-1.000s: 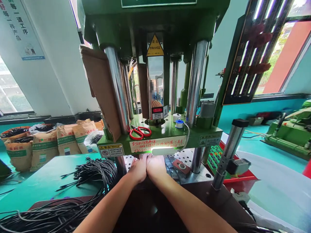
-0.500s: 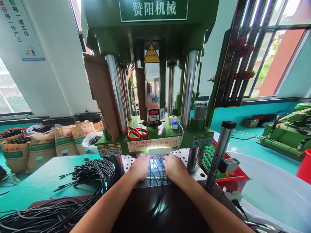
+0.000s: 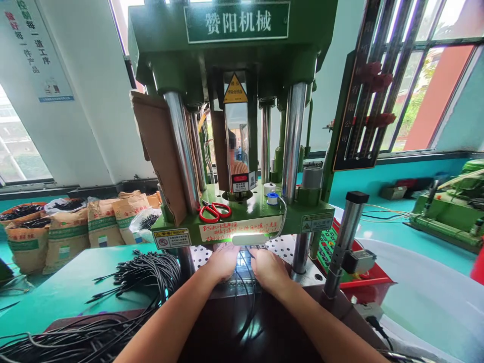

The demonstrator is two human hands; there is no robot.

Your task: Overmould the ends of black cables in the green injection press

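Note:
Several thin black cables point(image 3: 251, 302) run from a metal mold plate point(image 3: 242, 277) in the green press down over the dark front surface. At the left of the plate, my left hand point(image 3: 224, 261) reaches under the light bar point(image 3: 248, 239); its fingertips are partly hidden. My right hand point(image 3: 269, 269) is at the plate's right side with curled fingers, its thumb and forefinger closed at a black cable. Both hands are close together, with the cables between them. The far cable ends are hidden beneath the press head.
Red-handled scissors point(image 3: 215, 212) and a small blue-and-white spool point(image 3: 271, 198) lie on the press ledge above my hands. Steel columns point(image 3: 295, 141) flank the opening. A large bundle of black cables point(image 3: 147, 275) lies at left; a red tray point(image 3: 368, 280) is at right.
My right hand has moved slightly left, closer to the cables and my left hand. The whole view has shifted a little, so the press appears lower.

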